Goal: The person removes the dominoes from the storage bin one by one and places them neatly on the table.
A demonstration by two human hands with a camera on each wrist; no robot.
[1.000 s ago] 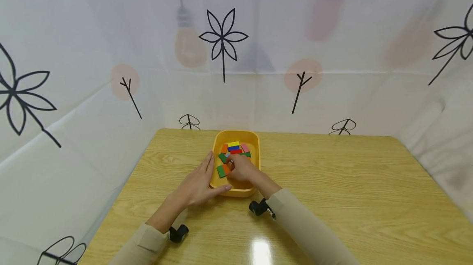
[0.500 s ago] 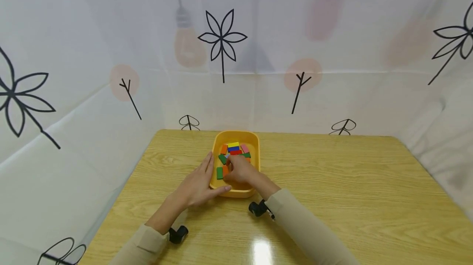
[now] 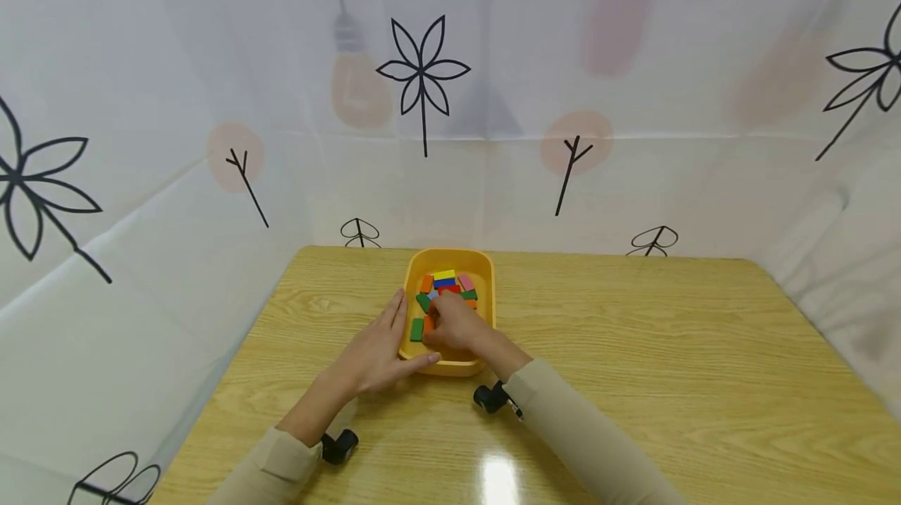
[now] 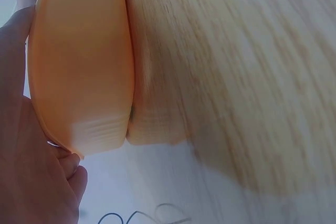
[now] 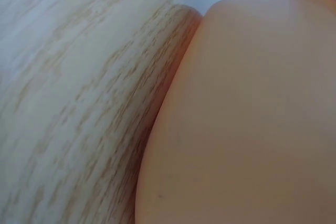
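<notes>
A yellow-orange plastic tray point(image 3: 454, 368) on the table holds several small coloured blocks. My left hand point(image 3: 373, 349) lies along its left side with the fingers straight and the thumb over the near rim. In the left wrist view the same hand point(image 4: 31, 145) touches the tray's rim point(image 4: 79, 77). My right hand point(image 3: 457, 323) reaches inside with curled fingers and pinches an orange block point(image 3: 428, 325), partly hidden by the hand. Beside that block, to the left, lies a green block point(image 3: 418, 330). The right wrist view shows mostly the tray's outer wall point(image 5: 236, 108).
Further back in the tray are a yellow block point(image 3: 444, 275), a blue block point(image 3: 444, 284), a red block point(image 3: 450, 289) and a pink block point(image 3: 467, 283). The wooden table point(image 3: 633, 349) extends right. A white printed curtain point(image 3: 507, 200) stands behind the table.
The green and orange blocks at the front left have turned from tilted to nearly straight, and the green one has shifted slightly left. My right hand moved slightly left; the left hand stays put.
</notes>
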